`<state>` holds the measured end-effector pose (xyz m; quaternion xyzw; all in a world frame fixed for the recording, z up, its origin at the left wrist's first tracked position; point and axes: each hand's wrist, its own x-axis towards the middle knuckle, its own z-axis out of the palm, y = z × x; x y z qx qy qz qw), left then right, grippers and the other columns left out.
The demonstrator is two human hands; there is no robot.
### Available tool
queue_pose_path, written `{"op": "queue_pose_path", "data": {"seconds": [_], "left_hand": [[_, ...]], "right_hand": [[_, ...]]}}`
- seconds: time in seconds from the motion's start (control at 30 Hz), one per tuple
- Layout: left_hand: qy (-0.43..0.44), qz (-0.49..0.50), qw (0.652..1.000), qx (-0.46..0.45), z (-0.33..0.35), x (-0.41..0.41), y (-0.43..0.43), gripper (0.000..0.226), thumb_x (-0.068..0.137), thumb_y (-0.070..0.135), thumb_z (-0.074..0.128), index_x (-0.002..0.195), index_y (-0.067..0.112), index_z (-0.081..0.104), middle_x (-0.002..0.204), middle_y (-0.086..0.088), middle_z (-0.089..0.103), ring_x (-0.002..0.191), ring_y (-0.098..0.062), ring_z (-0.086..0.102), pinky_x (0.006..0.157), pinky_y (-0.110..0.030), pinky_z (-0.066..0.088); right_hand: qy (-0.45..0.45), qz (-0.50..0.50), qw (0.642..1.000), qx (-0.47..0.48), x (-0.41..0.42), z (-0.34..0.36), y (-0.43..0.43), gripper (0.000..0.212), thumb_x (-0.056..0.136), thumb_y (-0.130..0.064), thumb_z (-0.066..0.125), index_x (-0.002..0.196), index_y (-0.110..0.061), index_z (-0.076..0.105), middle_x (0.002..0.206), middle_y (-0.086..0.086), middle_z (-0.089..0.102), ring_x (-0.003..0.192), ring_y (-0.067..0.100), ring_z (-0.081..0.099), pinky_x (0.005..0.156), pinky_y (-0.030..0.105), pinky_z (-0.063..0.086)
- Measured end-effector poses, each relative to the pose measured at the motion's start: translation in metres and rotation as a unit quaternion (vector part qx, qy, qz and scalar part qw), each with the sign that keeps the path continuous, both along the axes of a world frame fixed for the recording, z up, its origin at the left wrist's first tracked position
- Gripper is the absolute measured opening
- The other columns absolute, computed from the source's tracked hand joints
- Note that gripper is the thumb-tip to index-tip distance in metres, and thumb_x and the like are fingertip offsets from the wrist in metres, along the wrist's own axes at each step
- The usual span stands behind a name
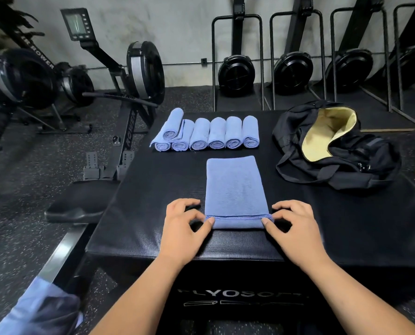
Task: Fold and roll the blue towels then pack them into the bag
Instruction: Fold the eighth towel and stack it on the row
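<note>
Pinching towel's (235, 187) near fold with left hand (185, 221), right hand (296, 223); seemingly seven rolls (207, 134) at 12 o'clock; yet to pack bag (334, 151).

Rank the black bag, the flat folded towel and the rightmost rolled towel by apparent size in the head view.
1. black bag: largest.
2. flat folded towel: nearer the camera, yet plainly smaller than the bag.
3. rightmost rolled towel: smallest; it lies farther back, which shrinks it somewhat.
</note>
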<state>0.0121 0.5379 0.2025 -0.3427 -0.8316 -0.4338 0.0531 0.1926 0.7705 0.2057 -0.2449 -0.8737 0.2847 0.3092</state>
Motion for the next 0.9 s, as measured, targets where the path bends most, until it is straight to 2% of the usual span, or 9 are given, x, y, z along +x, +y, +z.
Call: {"op": "queue_pose_path", "data": {"seconds": [0.1,0.17,0.37,0.5,0.6,0.7,0.8,0.9], "left_hand": [[0.004,0.003,1.0,0.003,0.002,0.001,-0.001,0.012,0.088,0.039,0.083,0.09,0.038,0.071,0.13,0.022,0.055,0.137,-0.001,0.035,0.111,-0.026,0.037],[0.014,0.0,1.0,0.009,0.003,0.002,-0.002,0.018,0.088,0.034,0.084,0.098,0.039,0.07,0.133,0.02,0.053,0.138,-0.006,0.037,0.112,-0.026,0.035],[0.03,-0.002,1.0,0.003,0.0,0.002,-0.001,0.011,0.09,0.034,0.082,0.095,0.041,0.076,0.139,0.018,0.05,0.138,-0.004,0.034,0.112,-0.026,0.033],[0.06,0.019,0.998,-0.005,-0.005,0.002,0.0,0.004,0.092,0.04,0.079,0.095,0.038,0.08,0.133,0.016,0.054,0.134,-0.003,0.037,0.11,-0.035,0.041],[0.084,0.027,0.996,-0.018,-0.006,0.003,0.001,0.008,0.095,0.043,0.075,0.095,0.036,0.08,0.132,0.016,0.056,0.132,-0.012,0.043,0.107,-0.042,0.044],[0.11,0.013,0.993,-0.049,-0.005,0.004,0.001,0.019,0.089,0.049,0.073,0.1,0.035,0.079,0.136,0.015,0.057,0.136,-0.019,0.043,0.11,-0.042,0.041],[0.098,-0.01,0.991,-0.088,-0.003,0.005,0.001,0.033,0.077,0.048,0.072,0.107,0.034,0.075,0.141,0.017,0.054,0.143,-0.019,0.037,0.116,-0.039,0.035],[0.068,0.001,0.995,-0.069,-0.004,0.001,0.0,0.031,0.078,0.047,0.07,0.107,0.037,0.077,0.14,0.017,0.055,0.144,-0.018,0.036,0.116,-0.042,0.037]], "right_hand": [[-0.012,-0.012,0.999,-0.037,-0.001,0.005,-0.002,0.022,0.077,-0.032,0.091,0.072,-0.036,0.07,0.11,-0.021,0.063,0.118,0.011,0.046,0.097,0.006,0.03],[-0.013,-0.009,0.999,-0.041,-0.001,0.008,-0.003,0.023,0.078,-0.032,0.091,0.079,-0.039,0.069,0.112,-0.023,0.06,0.117,0.01,0.046,0.095,0.008,0.032],[-0.014,0.006,1.0,-0.007,-0.001,0.0,-0.001,0.014,0.084,-0.027,0.087,0.09,-0.037,0.079,0.115,-0.019,0.058,0.118,0.01,0.045,0.098,0.01,0.033],[-0.007,-0.024,0.999,0.042,-0.003,-0.006,-0.003,0.009,0.087,-0.028,0.084,0.095,-0.031,0.083,0.112,-0.017,0.061,0.118,0.013,0.048,0.097,0.032,0.047],[-0.006,-0.035,0.996,0.087,-0.003,-0.008,-0.006,0.006,0.091,-0.03,0.081,0.095,-0.028,0.084,0.114,-0.014,0.065,0.12,0.018,0.05,0.095,0.046,0.049],[-0.005,-0.025,0.993,0.113,-0.002,-0.007,-0.01,0.017,0.086,-0.036,0.074,0.097,-0.027,0.082,0.118,-0.014,0.065,0.121,0.02,0.052,0.095,0.044,0.047],[-0.041,-0.008,0.993,0.109,0.0,-0.004,-0.011,0.028,0.074,-0.033,0.081,0.101,-0.029,0.078,0.123,-0.017,0.059,0.127,0.018,0.048,0.096,0.04,0.044],[-0.061,-0.011,0.994,0.09,-0.002,-0.004,-0.008,0.03,0.074,-0.029,0.084,0.103,-0.031,0.076,0.125,-0.019,0.056,0.128,0.017,0.045,0.097,0.041,0.044]]}}
